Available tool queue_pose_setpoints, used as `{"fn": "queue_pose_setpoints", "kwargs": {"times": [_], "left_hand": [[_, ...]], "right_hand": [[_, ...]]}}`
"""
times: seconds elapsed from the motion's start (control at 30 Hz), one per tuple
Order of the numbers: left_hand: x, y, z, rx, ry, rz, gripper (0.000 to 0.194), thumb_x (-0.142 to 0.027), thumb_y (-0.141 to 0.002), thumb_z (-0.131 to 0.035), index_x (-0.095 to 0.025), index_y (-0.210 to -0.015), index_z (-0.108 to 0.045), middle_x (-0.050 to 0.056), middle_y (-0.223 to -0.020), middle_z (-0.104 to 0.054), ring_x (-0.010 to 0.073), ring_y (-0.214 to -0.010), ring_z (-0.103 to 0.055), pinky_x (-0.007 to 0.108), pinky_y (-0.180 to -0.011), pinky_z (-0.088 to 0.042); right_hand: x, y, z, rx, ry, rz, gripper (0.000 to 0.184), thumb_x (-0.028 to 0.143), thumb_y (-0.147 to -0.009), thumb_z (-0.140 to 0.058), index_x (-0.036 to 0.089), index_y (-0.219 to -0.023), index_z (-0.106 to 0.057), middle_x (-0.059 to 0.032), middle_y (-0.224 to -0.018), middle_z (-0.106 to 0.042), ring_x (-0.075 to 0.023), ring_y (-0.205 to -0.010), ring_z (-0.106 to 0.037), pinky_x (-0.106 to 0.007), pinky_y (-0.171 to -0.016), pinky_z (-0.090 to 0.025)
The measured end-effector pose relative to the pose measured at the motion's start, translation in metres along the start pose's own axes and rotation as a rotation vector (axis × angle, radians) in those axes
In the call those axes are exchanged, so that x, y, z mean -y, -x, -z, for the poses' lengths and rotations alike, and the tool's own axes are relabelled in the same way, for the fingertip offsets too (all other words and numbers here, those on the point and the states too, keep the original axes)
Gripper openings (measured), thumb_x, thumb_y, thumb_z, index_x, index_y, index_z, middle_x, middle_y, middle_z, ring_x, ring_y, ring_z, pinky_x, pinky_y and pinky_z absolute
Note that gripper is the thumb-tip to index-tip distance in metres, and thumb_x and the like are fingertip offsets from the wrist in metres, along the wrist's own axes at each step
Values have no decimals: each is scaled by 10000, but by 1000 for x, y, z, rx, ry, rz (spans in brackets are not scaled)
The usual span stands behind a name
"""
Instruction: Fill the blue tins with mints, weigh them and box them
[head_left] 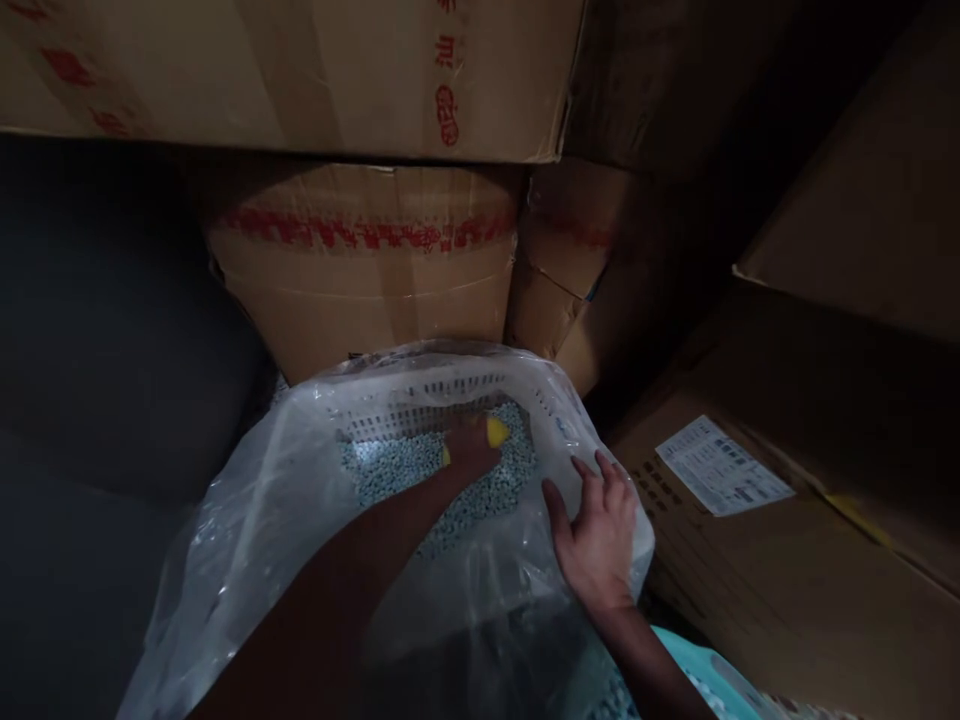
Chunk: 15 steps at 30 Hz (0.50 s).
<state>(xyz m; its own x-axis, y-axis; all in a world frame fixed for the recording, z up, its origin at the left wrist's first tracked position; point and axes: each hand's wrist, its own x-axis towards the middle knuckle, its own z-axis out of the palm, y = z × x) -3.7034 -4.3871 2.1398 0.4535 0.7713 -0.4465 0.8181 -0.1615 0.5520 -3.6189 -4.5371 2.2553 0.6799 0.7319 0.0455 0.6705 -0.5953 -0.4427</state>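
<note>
A clear plastic bag [300,500] lines a white slotted basket [420,395] that is filled with small pale blue-grey pellets [390,465]. My left hand [471,450] reaches deep into the basket and is closed around a yellow scoop-like object [496,431] resting on the pellets. My right hand [596,530] lies flat on the bag at the basket's right rim, fingers spread and holding nothing.
Cardboard boxes with red print are stacked behind the basket [360,270] and overhead [300,70]. More boxes stand at the right, one bearing a white label [720,465]. A dark surface [97,350] fills the left. A light blue basket edge [697,670] shows at bottom right.
</note>
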Motion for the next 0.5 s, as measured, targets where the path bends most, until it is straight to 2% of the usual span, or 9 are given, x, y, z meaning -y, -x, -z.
{"fn": "queue_pose_setpoints", "kwargs": {"times": [0.17,0.27,0.37,0.43,0.5], "left_hand": [[-4,7,-13,300,-115,-331,666,-279,-595,-735,-227,-1227,-531,131,-1237,-496,370,-1189,-394,501,-1008,-301],[2,15,-22,451,-51,-419,669,-285,-578,-743,-216,-1216,-555,117,-1180,-559,347,-1152,-449,474,-1011,-315],[20,24,-23,602,158,-333,674,-237,-522,-756,-211,-1172,-581,73,-1128,-610,310,-1088,-510,430,-970,-370],[36,31,-17,675,378,-133,693,-202,-486,-756,-221,-1155,-576,34,-1080,-638,270,-1023,-552,389,-908,-423],[52,39,-7,726,630,141,687,-210,-502,-742,-223,-1164,-559,19,-1014,-661,237,-929,-597,352,-816,-469]], "right_hand": [[1,1,5,0,-29,20,459,515,-880,-413,163,-1137,-559,-151,-1294,-466,-317,-1201,-400,-510,-981,-354],[1,1,4,-18,-36,33,406,476,-875,-447,165,-1106,-567,-142,-1263,-493,-309,-1176,-421,-504,-963,-375],[0,2,3,-39,-51,37,387,458,-866,-475,154,-1082,-578,-141,-1226,-520,-301,-1142,-446,-490,-937,-405],[1,2,3,-48,-56,30,382,446,-858,-491,148,-1079,-581,-144,-1220,-525,-300,-1134,-448,-487,-935,-411],[1,2,3,-52,-53,19,376,434,-850,-504,144,-1076,-584,-147,-1210,-529,-302,-1129,-449,-486,-937,-411]]}}
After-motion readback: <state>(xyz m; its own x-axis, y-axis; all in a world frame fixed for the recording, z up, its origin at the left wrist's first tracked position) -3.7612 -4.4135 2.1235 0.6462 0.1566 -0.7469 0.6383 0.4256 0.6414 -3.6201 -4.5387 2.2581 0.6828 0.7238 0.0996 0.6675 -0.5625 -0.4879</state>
